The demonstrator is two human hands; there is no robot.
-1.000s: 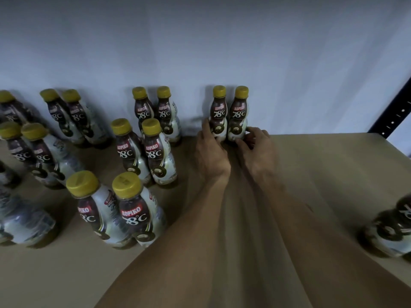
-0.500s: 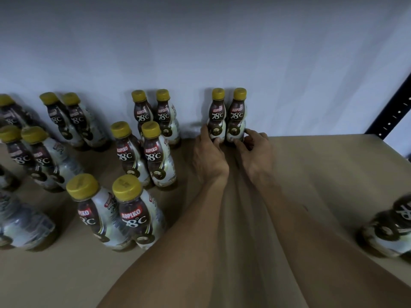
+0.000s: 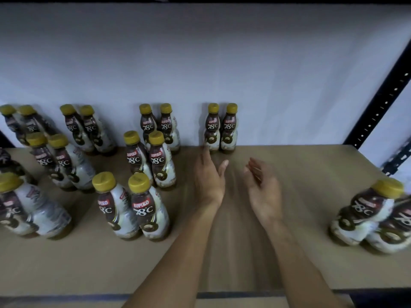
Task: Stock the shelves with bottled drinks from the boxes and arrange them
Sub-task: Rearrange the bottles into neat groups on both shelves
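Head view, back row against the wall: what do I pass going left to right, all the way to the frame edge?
far-left bottle pair → second bottle pair → third bottle pair → fourth bottle pair → black shelf post

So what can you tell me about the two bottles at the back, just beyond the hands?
The pair stands upright, side by side and touching, at the back of the brown shelf against the white wall. Each looks plastic, with a yellow cap, a dark brown label reading 78°C and a pale lower body with a round emblem. The left hand reaches its base; whether it touches is unclear. The right hand is apart.
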